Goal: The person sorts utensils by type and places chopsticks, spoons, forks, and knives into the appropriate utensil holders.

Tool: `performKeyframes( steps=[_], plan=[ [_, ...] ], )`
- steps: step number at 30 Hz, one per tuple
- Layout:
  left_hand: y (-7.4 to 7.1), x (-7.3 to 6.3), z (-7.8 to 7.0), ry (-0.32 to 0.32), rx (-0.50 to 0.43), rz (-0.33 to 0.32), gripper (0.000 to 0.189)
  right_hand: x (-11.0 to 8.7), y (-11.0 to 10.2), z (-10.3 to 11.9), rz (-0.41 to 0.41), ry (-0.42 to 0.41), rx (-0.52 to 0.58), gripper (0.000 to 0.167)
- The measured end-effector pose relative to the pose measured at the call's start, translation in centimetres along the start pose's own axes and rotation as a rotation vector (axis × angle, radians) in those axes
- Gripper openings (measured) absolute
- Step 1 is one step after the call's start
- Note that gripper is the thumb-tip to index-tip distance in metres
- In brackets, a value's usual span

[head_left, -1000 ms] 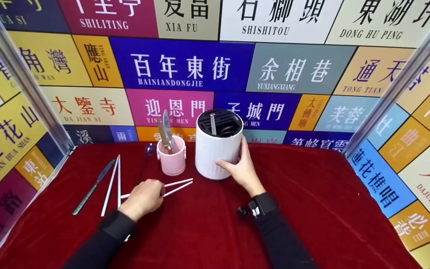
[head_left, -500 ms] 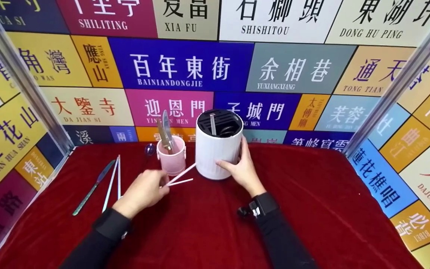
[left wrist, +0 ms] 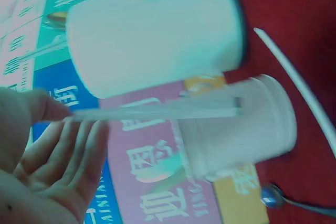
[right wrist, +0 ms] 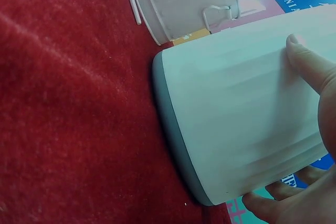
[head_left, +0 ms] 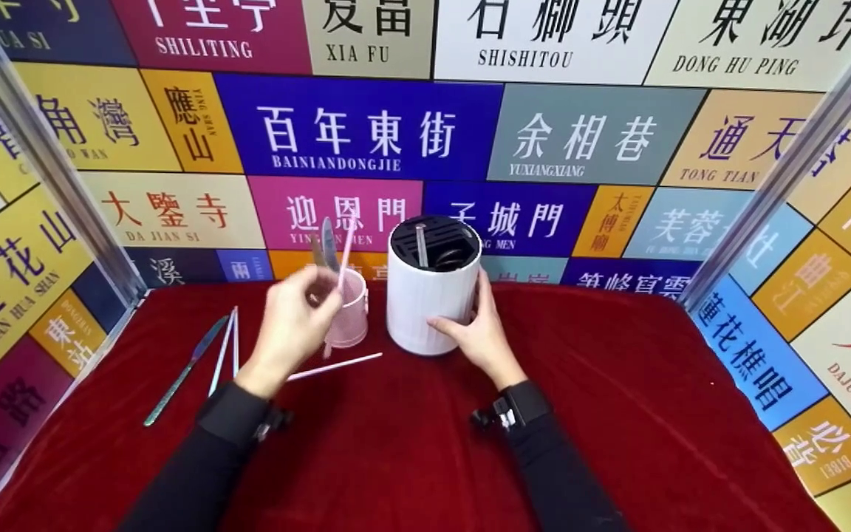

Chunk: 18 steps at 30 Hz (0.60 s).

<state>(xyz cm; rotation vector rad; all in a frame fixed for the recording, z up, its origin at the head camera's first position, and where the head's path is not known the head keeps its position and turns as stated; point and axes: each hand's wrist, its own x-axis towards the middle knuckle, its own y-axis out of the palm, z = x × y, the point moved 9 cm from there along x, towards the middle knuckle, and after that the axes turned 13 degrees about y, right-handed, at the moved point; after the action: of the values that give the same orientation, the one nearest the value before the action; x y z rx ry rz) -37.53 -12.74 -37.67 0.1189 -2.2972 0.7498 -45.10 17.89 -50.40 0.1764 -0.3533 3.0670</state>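
Observation:
Pinched between the thumb and fingers of my left hand [head_left: 296, 325], a white chopstick [head_left: 349, 247] stands nearly upright in front of a pink cup [head_left: 351, 318]. In the left wrist view the same chopstick [left wrist: 173, 110] overlaps the cup. Table knives [head_left: 329, 240] rise out of the cup, partly hidden by the hand. My right hand [head_left: 481, 336] grips the side of a white knife block [head_left: 425, 310], thumb in front and fingers behind. The block has a black slotted top holding a metal handle and black loops. A second white chopstick [head_left: 340, 365] lies on the cloth below the cup.
On the red cloth [head_left: 617, 414] at the left lie a table knife [head_left: 185, 371] and a pair of metallic chopsticks [head_left: 226, 347]. Beside the cup is a spoon [left wrist: 273, 195], seen in the left wrist view. A wall of coloured signs closes off the back.
My left hand has lifted one white chopstick off the cloth, moved it up towards the pink cup and turned it upright. The right hand and the knife block have stayed put.

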Motion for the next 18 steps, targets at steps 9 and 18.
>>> performKeyframes(
  steps=[9,18],
  plan=[
    [-1.1,4.1,-4.3,0.062,-0.144,-0.203,0.019,0.0,-0.1,-0.1,-0.004,0.012,-0.015,0.127],
    [-0.6,6.0,-6.5,0.160,-0.300,-0.344,0.013,0.1,0.1,-0.2,0.011,0.007,-0.016,0.129]
  ],
)
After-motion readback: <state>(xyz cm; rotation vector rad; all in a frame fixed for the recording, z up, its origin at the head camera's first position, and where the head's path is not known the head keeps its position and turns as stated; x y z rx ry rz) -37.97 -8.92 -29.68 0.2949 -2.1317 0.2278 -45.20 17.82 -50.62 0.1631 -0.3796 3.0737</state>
